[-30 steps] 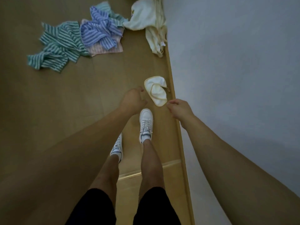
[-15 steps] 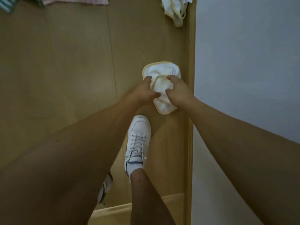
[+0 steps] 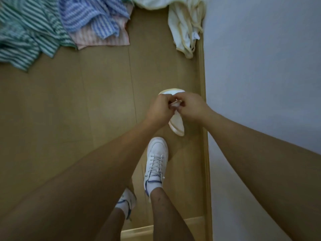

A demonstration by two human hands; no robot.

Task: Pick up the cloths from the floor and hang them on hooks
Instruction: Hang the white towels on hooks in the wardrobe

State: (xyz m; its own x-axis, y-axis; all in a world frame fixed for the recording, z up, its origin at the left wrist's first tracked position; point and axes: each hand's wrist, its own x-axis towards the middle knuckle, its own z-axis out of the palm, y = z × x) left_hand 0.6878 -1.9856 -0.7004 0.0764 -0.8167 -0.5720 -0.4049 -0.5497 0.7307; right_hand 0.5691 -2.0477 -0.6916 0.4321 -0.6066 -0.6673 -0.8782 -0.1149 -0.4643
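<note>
A small white cloth with a yellow hem (image 3: 177, 125) hangs in the air above the wooden floor, close to the wall. My left hand (image 3: 160, 108) and my right hand (image 3: 192, 107) both pinch its top edge, fingertips nearly touching between them. Most of the cloth is hidden behind my hands. On the floor at the top lie a green striped cloth (image 3: 26, 35), a blue striped cloth (image 3: 93, 16) over a pink one (image 3: 97, 38), and a white cloth with yellow trim (image 3: 186, 30) against the wall. No hooks are in view.
A pale wall (image 3: 260, 66) runs down the right side, with a wooden skirting board (image 3: 202, 84) at its foot. My two white shoes (image 3: 156, 160) stand on the wooden floor (image 3: 69, 110) below my hands. A raised wooden step edge (image 3: 137, 232) crosses the bottom.
My hands have drawn together on the small white cloth, now bunching its top edge between their fingertips. The view has tilted up, bringing the pile of cloths back into sight.
</note>
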